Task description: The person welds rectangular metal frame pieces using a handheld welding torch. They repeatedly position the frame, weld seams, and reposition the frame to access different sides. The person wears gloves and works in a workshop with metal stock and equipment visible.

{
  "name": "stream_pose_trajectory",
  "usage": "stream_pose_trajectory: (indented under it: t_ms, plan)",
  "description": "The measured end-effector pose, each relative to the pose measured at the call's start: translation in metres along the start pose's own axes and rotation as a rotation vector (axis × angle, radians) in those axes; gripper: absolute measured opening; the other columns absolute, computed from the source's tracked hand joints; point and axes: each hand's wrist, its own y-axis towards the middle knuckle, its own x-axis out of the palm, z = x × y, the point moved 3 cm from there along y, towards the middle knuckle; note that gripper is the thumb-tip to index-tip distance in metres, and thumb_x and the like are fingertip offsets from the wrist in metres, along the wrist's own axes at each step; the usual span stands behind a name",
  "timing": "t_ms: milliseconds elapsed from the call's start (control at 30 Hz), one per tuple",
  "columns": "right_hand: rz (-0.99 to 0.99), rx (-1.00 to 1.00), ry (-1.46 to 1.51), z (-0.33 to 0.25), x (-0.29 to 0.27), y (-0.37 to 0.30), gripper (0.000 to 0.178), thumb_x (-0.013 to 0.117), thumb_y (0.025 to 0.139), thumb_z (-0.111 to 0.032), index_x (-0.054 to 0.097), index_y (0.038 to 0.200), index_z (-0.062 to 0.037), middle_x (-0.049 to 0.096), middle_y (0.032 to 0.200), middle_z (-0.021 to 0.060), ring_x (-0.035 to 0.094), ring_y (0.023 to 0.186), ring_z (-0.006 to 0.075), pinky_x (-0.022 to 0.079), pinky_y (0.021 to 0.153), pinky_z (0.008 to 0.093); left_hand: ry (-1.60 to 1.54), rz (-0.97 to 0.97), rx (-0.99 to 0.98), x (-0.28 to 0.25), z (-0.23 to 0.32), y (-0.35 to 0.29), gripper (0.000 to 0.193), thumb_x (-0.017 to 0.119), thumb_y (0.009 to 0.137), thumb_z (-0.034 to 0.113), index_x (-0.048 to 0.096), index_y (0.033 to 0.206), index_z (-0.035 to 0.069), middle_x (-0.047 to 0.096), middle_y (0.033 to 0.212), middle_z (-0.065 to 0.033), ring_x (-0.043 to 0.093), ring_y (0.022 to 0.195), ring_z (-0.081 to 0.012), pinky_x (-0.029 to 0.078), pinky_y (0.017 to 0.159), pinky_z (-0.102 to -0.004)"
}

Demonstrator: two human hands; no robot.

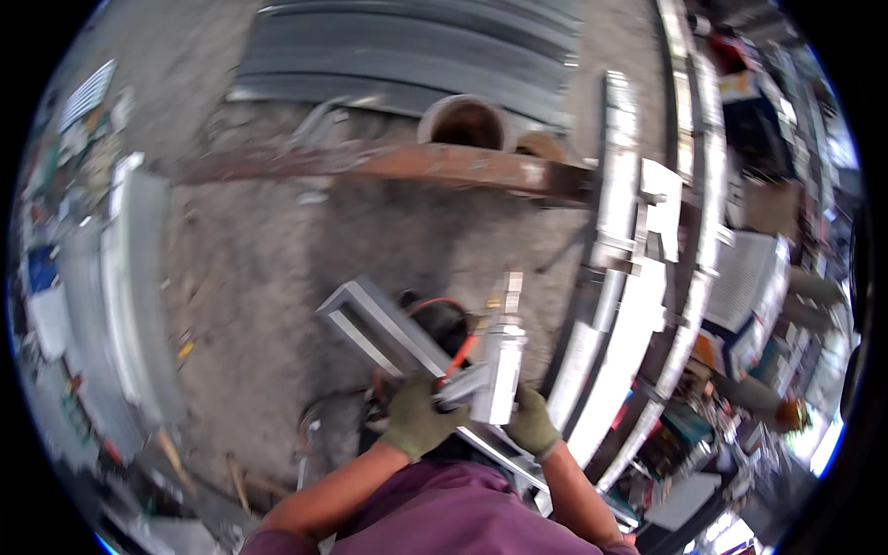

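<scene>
Two hands in olive fabric gloves are working low in front of the person. The left hand (418,418) is gripping the short angled branch of one silver metal piece (500,370). The right hand (534,424) is touching its right side; whether those fingers are wrapping around it, I cannot tell. The piece is sitting between the hands, its long axis running away from the person; its narrow stepped stem is pointing forward, leaning slightly right. The body is appearing smooth, straight-sided and block-like.

Just left, one rectangular metal frame (393,319) is lying diagonally, its far end pointing forward-left. One orange hose (464,351) is curving between piece and frame.

Farther out, one rust-brown beam (416,163) is crossing the ground. Beyond it, one round pale-rimmed bucket (426,124) is standing beside ribbed grey metal sheeting (398,51).
</scene>
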Motion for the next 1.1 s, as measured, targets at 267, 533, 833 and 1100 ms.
stream_pose_trajectory:
  t_ms: [267, 533, 833, 1100]
  plan:
    - [-0.126, 0.035, 0.207, -0.015, 0.045, 0.003, 0.032, 0.081, 0.099, -0.014, 0.073, 0.126, 0.0006, 0.078, 0.11, 0.0098, 0.074, 0.102, 0.02, 0.06, 0.089, 0.0364, -0.118, -0.004, -0.077, 0.009, -0.015, -0.007, 0.064, 0.09, 0.078, 0.043, 0.068, 0.121, 0.0, 0.068, 0.119, -0.022, 0.07, 0.108, -0.0433, 0.058, 0.096, -0.0529]
    - [-0.162, 0.075, -0.062, 0.011, -0.009, 0.015, 0.042, 0.078, 0.097, -0.016, 0.069, 0.134, 0.0006, 0.08, 0.119, 0.0139, 0.077, 0.111, 0.0213, 0.06, 0.098, 0.0377, -0.204, -0.106, -0.151, -0.003, -0.016, -0.001, 0.066, 0.088, 0.079, 0.046, 0.069, 0.123, 0.001, 0.07, 0.126, -0.0229, 0.071, 0.113, -0.0418, 0.058, 0.096, -0.0486]
    - [0.675, 0.243, -0.783, 0.069, -0.223, 0.073, 0.062, 0.074, 0.095, -0.042, 0.067, 0.143, -0.002, 0.075, 0.129, 0.0216, 0.073, 0.116, 0.0371, 0.058, 0.102, 0.0468, -0.151, 0.062, 0.026, 0.004, -0.011, 0.001, 0.046, 0.087, 0.073, 0.032, 0.069, 0.103, 0.001, 0.069, 0.099, -0.0199, 0.068, 0.094, -0.0418, 0.055, 0.086, -0.0508]
    - [0.88, 0.394, -1.067, 0.125, -0.367, 0.147, 0.062, 0.076, 0.091, -0.036, 0.064, 0.145, -0.0074, 0.072, 0.128, 0.0273, 0.068, 0.123, 0.0457, 0.052, 0.11, 0.0531, -0.054, 0.062, 0.026, 0.004, -0.009, -0.001, 0.04, 0.083, 0.076, 0.031, 0.069, 0.101, 0.003, 0.07, 0.1, -0.0198, 0.069, 0.094, -0.0426, 0.055, 0.084, -0.0523]
